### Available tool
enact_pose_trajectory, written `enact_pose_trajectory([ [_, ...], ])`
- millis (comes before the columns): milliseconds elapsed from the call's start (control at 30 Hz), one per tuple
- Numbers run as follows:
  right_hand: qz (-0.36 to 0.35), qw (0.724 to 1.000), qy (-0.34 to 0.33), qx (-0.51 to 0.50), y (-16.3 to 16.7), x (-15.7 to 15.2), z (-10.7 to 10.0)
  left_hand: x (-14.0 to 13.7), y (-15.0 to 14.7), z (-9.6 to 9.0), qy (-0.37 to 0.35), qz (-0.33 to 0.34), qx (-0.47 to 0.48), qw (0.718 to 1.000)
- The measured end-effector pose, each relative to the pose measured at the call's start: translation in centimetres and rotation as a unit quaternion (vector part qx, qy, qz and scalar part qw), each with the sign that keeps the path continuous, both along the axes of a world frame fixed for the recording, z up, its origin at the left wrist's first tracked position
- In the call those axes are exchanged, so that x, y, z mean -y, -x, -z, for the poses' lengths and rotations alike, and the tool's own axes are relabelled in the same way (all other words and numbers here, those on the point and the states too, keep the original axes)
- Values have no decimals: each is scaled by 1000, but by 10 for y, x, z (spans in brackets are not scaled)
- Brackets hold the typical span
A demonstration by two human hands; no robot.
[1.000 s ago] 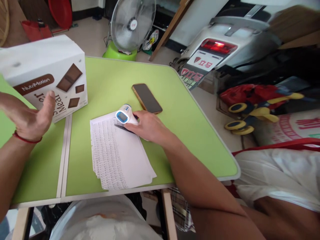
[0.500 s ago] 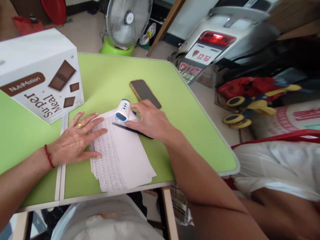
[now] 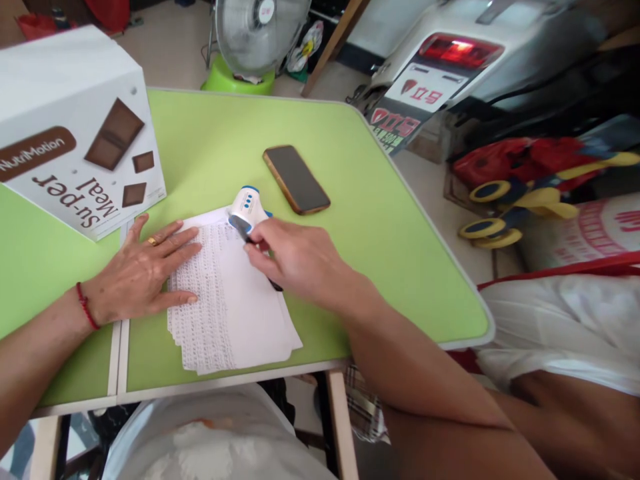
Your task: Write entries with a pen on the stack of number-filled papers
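My left hand [image 3: 145,270] lies flat with fingers spread, across the left edge of a stack of paper sheets [image 3: 255,320] covered on one side with dense handwriting. In my right hand [image 3: 300,257], thumb and fingers pinch a slim black pen [image 3: 241,229], tilted over the top of the sheets. Part of the pen is hidden by the fingers, and its back end shows below them. Just beyond its tip, a white and blue infrared thermometer [image 3: 247,204] rests at the top edge of the paper, its handle partly behind my right hand.
A phone [image 3: 297,179] lies face up on the green table [image 3: 210,147]. At the left stands a large white box [image 3: 65,87]. A fan [image 3: 260,33], a scooter [image 3: 450,60] and yellow-wheeled gear [image 3: 495,207] are beyond the table. Another person in white [image 3: 560,320] sits at the right.
My right hand has let go of the thermometer, moved slightly toward me and taken hold of the pen. The left hand stays flat on the paper. The camera view has shifted slightly.
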State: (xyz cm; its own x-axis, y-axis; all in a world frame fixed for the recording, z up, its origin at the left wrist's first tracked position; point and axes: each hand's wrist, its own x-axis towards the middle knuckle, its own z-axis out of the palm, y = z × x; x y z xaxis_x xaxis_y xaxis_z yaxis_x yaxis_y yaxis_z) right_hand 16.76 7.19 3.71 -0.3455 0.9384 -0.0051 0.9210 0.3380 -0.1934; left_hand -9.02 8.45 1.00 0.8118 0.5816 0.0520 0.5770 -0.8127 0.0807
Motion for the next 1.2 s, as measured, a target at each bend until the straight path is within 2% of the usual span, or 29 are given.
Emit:
enact_pose_trajectory([
  [100, 23, 976, -63, -207, -6, -3, 5, 0, -1, -1, 6, -21, -18, 1000],
  [233, 7, 898, -57, -436, -1, -7, 18, 0, -2, 7, 2, -36, 7, 999],
  [333, -15, 843, -43, -536, 8, -8, 27, -1, -2, 12, 13, -36, 29, 999],
  [400, -36, 825, -29, -563, 13, -7, 30, -2, -2, 12, 26, -34, 33, 999],
  [533, -74, 815, -19, -574, 21, 0, 33, -2, -2, 10, 43, -31, 22, 998],
  [667, -46, 791, -43, -609, 25, 7, 40, 1, -4, 12, 45, -35, 16, 998],
  [767, -13, 796, -9, -605, 26, 6, 47, 3, -6, 14, 48, -34, 12, 998],
  [933, -2, 804, 66, -591, 26, 0, 47, 8, -11, 14, 53, -29, 6, 998],
  [1067, 52, 829, 47, -555, 26, -1, 44, 10, -12, 13, 64, -16, 10, 998],
  [1200, 50, 811, 56, -580, 28, -1, 46, 10, -12, 11, 75, -5, 20, 997],
])
